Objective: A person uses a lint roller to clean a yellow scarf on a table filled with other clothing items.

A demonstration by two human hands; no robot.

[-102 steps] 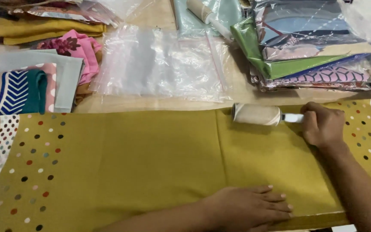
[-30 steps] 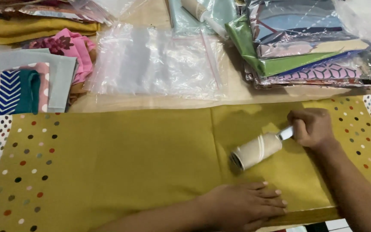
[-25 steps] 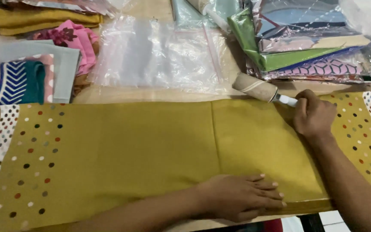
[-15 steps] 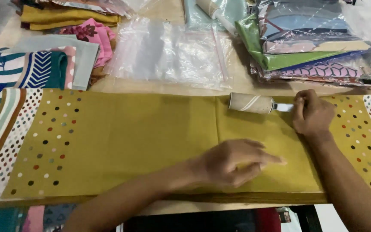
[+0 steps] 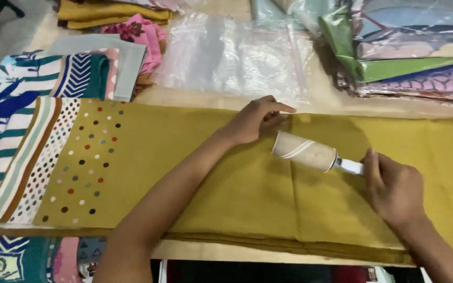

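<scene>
Our surface (image 5: 336, 105) is pale wood, crowded along its far edge: a clear plastic bag (image 5: 237, 57) in the middle, a stack of bagged fabrics (image 5: 410, 52) at the far right, and folded cloths in pink, mustard and blue-and-white stripes at the far left (image 5: 79, 68). Little of the room shows beyond it, only a strip of grey floor at the upper left.

Across the near half lies the mustard cloth (image 5: 226, 183), folded lengthwise, with coloured dots at both ends. Our left hand (image 5: 255, 119) rests on its far edge, fingers together and pressing the cloth flat. Our right hand (image 5: 394, 188) has its fingers wrapped around the white handle of the lint roller (image 5: 305, 151), whose drum lies on the cloth just beside the left hand.

Half a second ago the left hand was lower on the cloth, fingers spread; it has since moved up to the far edge, and the roller has come down from that edge toward the middle.
</scene>
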